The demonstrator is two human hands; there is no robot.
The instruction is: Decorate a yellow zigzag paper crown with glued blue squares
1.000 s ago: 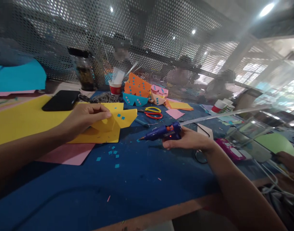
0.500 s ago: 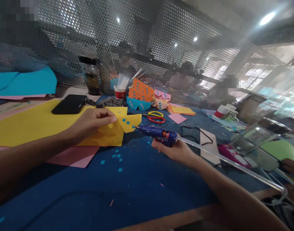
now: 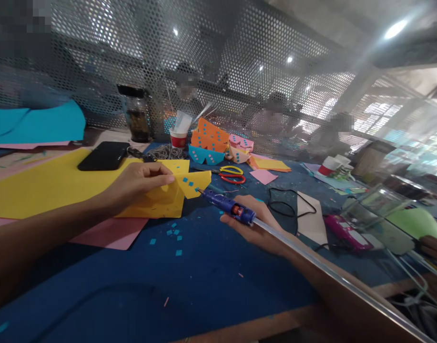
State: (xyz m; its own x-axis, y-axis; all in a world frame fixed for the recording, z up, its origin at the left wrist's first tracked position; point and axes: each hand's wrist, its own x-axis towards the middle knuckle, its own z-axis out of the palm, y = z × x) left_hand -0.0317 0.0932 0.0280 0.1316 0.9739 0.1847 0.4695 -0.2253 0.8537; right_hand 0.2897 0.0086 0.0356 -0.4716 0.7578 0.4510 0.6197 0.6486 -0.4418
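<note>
My left hand (image 3: 134, 183) pinches a folded yellow paper piece (image 3: 182, 186) dotted with small blue squares, lifting its flap above a larger yellow sheet (image 3: 43, 186). My right hand (image 3: 256, 228) grips a blue hot glue gun (image 3: 228, 206) with a clear glue stick trailing back along my arm. The gun's nozzle points left and sits right at the lower edge of the raised flap.
A black phone (image 3: 104, 156) lies on the yellow sheet. Yellow and red scissors (image 3: 232, 174), orange, blue and pink paper shapes (image 3: 207, 140), a red cup (image 3: 178, 137), a dark jar (image 3: 136, 114) and a black cord (image 3: 291, 202) sit on the blue mat. Blue paper bits (image 3: 173, 233) lie scattered. Another person's hand (image 3: 434, 247) is far right.
My right hand swung the glue gun round and up to the left, bringing its nozzle from the open mat to the yellow flap. My left hand kept its hold on the paper.
</note>
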